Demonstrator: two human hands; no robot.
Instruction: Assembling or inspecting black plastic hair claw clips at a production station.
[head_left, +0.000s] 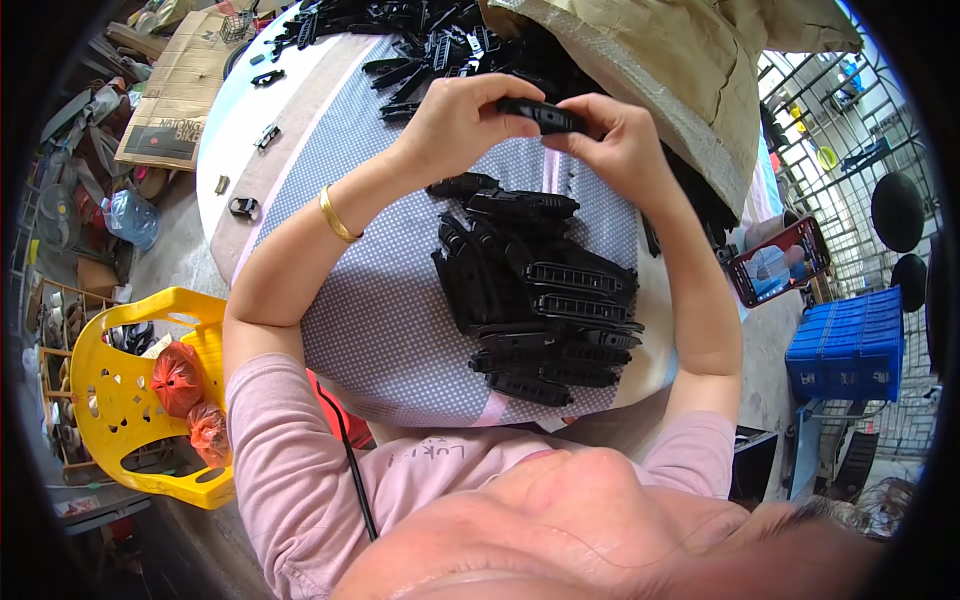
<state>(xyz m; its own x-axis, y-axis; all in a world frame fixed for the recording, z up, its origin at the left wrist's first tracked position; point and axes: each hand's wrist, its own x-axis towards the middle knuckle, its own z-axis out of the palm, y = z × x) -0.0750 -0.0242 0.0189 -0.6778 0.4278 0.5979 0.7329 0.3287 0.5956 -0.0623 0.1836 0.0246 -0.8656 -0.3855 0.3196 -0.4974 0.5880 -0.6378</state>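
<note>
Between my two hands, above the far middle of the round table [360, 270], is a small black plastic part [541, 115], long and rounded. My left hand [455, 125] pinches its left end between thumb and fingers. On its right end, my right hand [615, 140] closes with thumb and forefinger. Nearer to me lies a pile of similar black plastic parts [535, 290], some showing a ribbed, slotted side. A second heap of loose black parts [440, 55] covers the table's far side. The exact kind of these parts cannot be made out.
A large brown paper sack [660, 70] bulges over the table's far right. A phone [780, 262] stands at the right edge, near a blue crate [846, 345]. To the left are a yellow plastic chair [110, 390] with red bags [178, 380], and a water bottle [132, 222].
</note>
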